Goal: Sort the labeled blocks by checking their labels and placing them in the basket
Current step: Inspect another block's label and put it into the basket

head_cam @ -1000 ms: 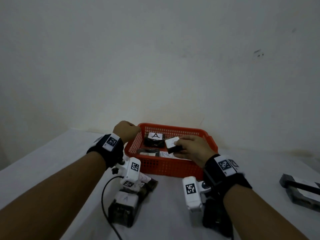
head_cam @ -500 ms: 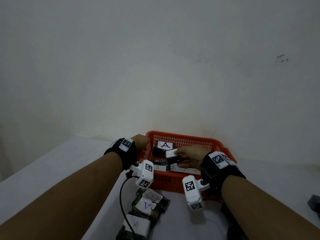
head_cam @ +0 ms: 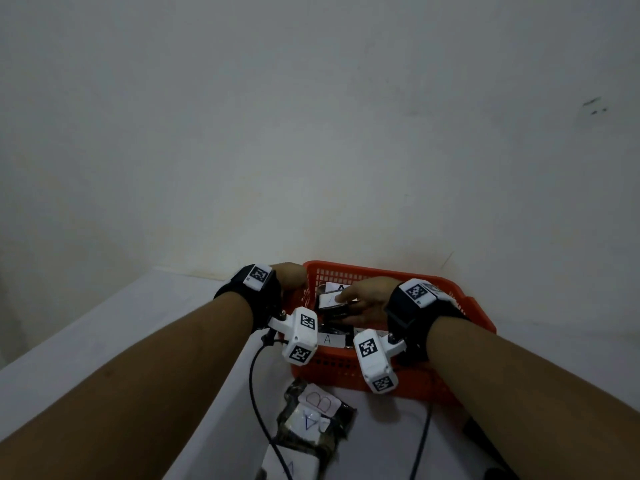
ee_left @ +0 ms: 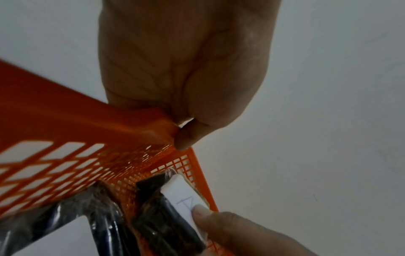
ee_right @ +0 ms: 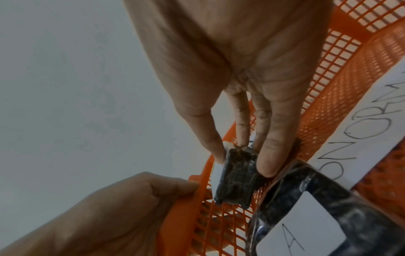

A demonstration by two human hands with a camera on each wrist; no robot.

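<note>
While the left hand (head_cam: pixel 289 277) pinched the basket (head_cam: pixel 478 311) rim steady, the right hand (head_cam: pixel 367 299) pinched an A-labeled block (ee_right: pixel 235 176), best lowered flat before release.

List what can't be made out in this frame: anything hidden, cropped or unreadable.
- Held block: label edge-on in right wrist view; right hand covers it in head view.
- Paper strip: writing cut off by the frame edge.
- Basket floor: hidden by both hands' wrist cameras, head view.
- Left hand: fingers curl behind the rim.
</note>
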